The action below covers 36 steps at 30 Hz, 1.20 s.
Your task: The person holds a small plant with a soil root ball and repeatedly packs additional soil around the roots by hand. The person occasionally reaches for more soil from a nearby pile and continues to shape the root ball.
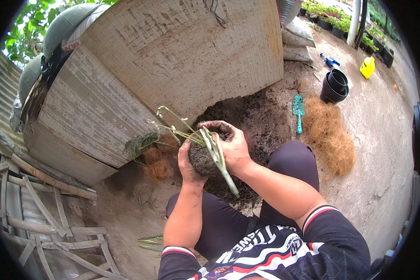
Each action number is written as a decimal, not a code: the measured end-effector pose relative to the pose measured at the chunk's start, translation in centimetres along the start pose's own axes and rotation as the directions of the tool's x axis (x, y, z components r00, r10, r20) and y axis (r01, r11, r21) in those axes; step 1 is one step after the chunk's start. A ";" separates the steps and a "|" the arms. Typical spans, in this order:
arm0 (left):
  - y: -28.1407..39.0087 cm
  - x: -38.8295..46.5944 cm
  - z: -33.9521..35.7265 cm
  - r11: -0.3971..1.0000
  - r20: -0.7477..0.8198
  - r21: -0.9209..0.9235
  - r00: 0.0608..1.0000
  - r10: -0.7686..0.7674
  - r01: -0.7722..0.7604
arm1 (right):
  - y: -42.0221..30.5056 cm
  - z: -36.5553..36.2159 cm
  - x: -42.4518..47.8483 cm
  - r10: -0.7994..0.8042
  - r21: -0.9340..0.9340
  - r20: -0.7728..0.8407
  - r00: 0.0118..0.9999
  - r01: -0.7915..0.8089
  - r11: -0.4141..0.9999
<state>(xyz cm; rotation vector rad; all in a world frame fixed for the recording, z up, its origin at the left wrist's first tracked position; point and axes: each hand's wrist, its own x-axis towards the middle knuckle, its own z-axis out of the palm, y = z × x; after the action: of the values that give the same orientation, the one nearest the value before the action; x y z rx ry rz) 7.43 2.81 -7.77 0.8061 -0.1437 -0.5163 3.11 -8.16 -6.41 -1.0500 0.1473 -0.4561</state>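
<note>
Between my two hands I hold a ball of dark soil (202, 160) with a plant in it, above the ground. My left hand (191, 161) cups its left side and my right hand (233, 147) is wrapped round the upper right side, both smeared with soil. Several thin stems with curled, pale leaves (173, 128) lean to the upper left. A thick, pale green folded leaf or stalk (215, 154) hangs over the ball towards my knees. Beneath and beyond my hands, loose dark soil (262, 122) is spread on the ground.
A teal hand trowel (298, 109) lies right of the soil, beside brown fibre (327, 136) and stacked black pots (334, 86). Farther off are a yellow bottle (367, 67) and a blue tool (330, 61). A large panel (196, 52) stands ahead; bamboo slats (49, 229) lie left.
</note>
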 end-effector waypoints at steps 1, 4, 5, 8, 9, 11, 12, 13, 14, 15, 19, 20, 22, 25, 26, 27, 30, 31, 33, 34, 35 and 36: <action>0.0 0.1 -0.4 1.000 0.008 -0.018 1.000 -0.018 0.018 | 0.3 0.0 0.1 -0.008 0.015 0.004 1.000 0.008 1.000; 0.2 -0.1 0.3 0.995 0.077 -0.076 0.995 -0.060 0.065 | 1.0 -0.5 0.1 -0.008 0.088 0.047 0.999 0.004 0.996; 0.2 0.0 0.5 0.994 0.103 -0.090 0.993 -0.057 0.066 | 1.0 -0.6 0.1 -0.020 0.131 0.045 0.999 0.014 0.991; 0.1 0.2 -0.1 0.989 0.170 -0.134 0.985 -0.033 0.057 | 0.6 0.1 -0.2 -0.045 0.155 0.039 0.998 0.038 0.987; 0.0 0.3 -0.3 0.990 0.160 -0.130 0.987 -0.033 0.054 | 0.1 0.2 -0.4 -0.070 0.093 0.042 0.997 0.066 0.994; -0.1 0.4 -0.6 0.991 0.139 -0.122 0.990 -0.030 0.048 | -0.7 0.3 -0.7 -0.119 -0.033 0.053 0.992 0.120 0.992; -0.1 0.4 -0.5 0.991 0.147 -0.124 0.988 -0.035 0.054 | -0.5 0.3 -0.7 -0.142 -0.101 0.057 0.988 0.147 0.984; -0.1 0.3 -0.4 0.990 0.155 -0.127 0.987 -0.040 0.060 | -0.1 0.1 -0.6 -0.174 -0.157 0.070 0.982 0.184 0.970; -0.1 0.2 -0.3 0.989 0.163 -0.129 0.986 -0.045 0.066 | 0.3 -0.1 -0.5 -0.205 -0.212 0.086 0.975 0.219 0.952; -0.3 0.2 -0.4 0.992 0.115 -0.121 0.993 -0.030 0.044 | 0.5 -0.1 -0.5 -0.234 -0.265 0.109 0.966 0.255 0.930; -1.0 0.2 -0.9 0.993 0.005 -0.111 0.999 0.032 -0.031 | 0.5 -0.2 -0.8 -0.187 -0.327 0.147 0.971 0.226 0.918; -1.2 0.1 -1.3 0.995 0.010 -0.091 0.999 0.050 -0.048 | 1.1 -0.3 -0.7 -0.209 -0.313 0.146 0.967 0.246 0.917; -1.1 0.3 -1.1 0.996 0.004 -0.056 0.998 0.064 -0.064 | 1.0 -0.5 -0.5 -0.233 -0.307 0.156 0.960 0.271 0.912; -1.1 0.6 -0.6 0.995 0.020 -0.028 0.995 0.094 -0.093 | 1.6 -0.5 0.0 -0.076 -0.107 0.111 0.991 0.088 0.990; -1.0 0.6 -0.5 0.999 -0.024 0.018 0.999 0.035 -0.034 | 1.3 -0.8 0.1 0.027 -0.017 0.140 0.990 -0.025 1.000; -0.8 0.7 -0.6 1.000 -0.068 0.025 0.998 0.001 0.001 | 1.0 -0.4 0.3 0.016 -0.001 0.096 0.995 -0.016 1.000; -0.5 0.9 0.0 0.995 -0.133 -0.087 0.989 -0.065 0.053 | 1.4 -0.6 1.0 -0.039 -0.014 0.090 0.995 0.040 0.999; -0.1 0.9 0.4 0.989 -0.138 -0.108 0.984 -0.116 0.101 | 1.5 -0.5 1.0 -0.085 -0.038 0.074 0.994 0.088 0.995; 0.2 0.8 1.1 0.983 -0.198 -0.151 0.971 -0.133 0.104 | 1.6 -0.3 0.9 -0.180 -0.087 0.044 0.983 0.184 0.979; 0.3 0.8 1.1 0.980 -0.193 -0.172 0.972 -0.132 0.099 | 2.0 -0.7 0.8 -0.341 -0.154 0.087 0.936 0.350 0.924; 0.4 0.9 1.1 0.977 -0.188 -0.193 0.973 -0.131 0.094 | 2.5 -0.7 0.8 -0.309 -0.136 0.050 0.950 0.313 0.940; 0.6 0.9 1.0 0.973 -0.187 -0.212 0.974 -0.127 0.086 | 2.8 -0.4 0.8 -0.273 -0.114 0.017 0.962 0.273 0.955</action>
<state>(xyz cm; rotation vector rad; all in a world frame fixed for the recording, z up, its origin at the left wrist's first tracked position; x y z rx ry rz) 8.12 2.08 -6.71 0.6636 0.1377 -0.5389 4.51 -7.60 -8.96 -1.1901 0.0265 -0.7034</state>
